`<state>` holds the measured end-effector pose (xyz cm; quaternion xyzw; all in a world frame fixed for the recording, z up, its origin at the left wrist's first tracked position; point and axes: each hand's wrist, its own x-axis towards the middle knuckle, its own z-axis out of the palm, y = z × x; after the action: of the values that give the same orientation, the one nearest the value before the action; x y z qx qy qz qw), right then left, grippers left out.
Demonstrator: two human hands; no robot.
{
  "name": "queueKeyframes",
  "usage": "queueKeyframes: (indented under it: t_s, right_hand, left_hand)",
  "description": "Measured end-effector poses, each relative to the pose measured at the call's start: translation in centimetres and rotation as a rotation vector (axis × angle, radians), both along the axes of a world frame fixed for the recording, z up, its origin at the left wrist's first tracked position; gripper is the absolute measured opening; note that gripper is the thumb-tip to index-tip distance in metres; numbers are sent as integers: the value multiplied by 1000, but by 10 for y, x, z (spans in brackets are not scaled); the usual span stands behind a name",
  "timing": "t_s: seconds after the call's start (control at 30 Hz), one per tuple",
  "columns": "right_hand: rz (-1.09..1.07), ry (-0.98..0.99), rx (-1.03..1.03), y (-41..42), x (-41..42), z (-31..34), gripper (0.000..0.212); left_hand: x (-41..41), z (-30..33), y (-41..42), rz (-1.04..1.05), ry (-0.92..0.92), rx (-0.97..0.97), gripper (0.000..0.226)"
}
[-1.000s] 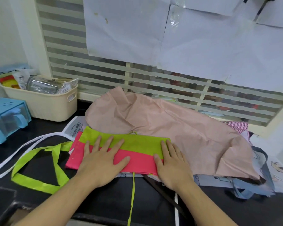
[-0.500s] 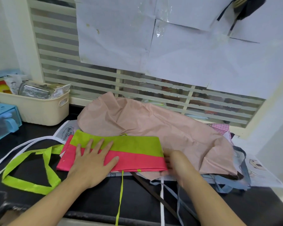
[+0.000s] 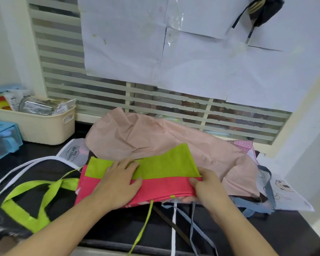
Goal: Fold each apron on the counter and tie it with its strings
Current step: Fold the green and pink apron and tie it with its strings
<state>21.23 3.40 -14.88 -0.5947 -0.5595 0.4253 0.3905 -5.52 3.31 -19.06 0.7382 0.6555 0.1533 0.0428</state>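
Observation:
A folded pink and lime green apron [image 3: 161, 174] lies as a long strip on the black counter [image 3: 266, 233]. My left hand [image 3: 118, 183] presses flat on its left half. My right hand [image 3: 207, 187] grips the strip's right end, thumb on top and fingers under, and that end is lifted off the counter. The apron's lime green strings [image 3: 31, 202] loop out to the left, and one thin green string [image 3: 142, 228] hangs over the counter's front edge. A crumpled beige apron [image 3: 174, 139] lies behind it.
A cream basket [image 3: 42, 126] and a blue plastic box [image 3: 2, 137] stand at the back left. More aprons with printed white fabric [image 3: 284, 193] and blue straps [image 3: 251, 207] lie under the pile on the right. White strings [image 3: 17, 170] trail left.
My right hand has left the top of the strip, gone round its right end and raised it. My left hand has slid toward the middle. The view has shifted slightly.

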Motion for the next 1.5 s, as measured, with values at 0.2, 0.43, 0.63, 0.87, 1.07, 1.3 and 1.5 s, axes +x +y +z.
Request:
queueKeyframes:
  t_s: [0.2,0.43,0.63,0.87,1.07,1.3,1.5]
  right_hand:
    - [-164,-166,51,-11,60,-35,19]
    - [-157,-361,153,-18,63,-60,22]
    - [-171,-296,156,-20,69,-59,19]
    - [-221,-27,99,-22,71,-53,22]
    - [-128,311,-104,-32,43,-30,18]
    - [-180,-268,177,-39,10,-23,26]
    - [-56,-225,115,-49,-28,-35,12]
  left_hand:
    - [37,-2,4,-72,52,-98,74]
    - [55,1,44,77,-192,-187,81]
    - [69,3,29,84,-232,168,50]
    - [93,-32,-32,-211,124,-12,71]
    - [92,-31,-28,-197,56,-42,81]
    - [68,-21,-30,-49,-236,60,70]
    - [34,-27,-51,-56,-7,-23,80]
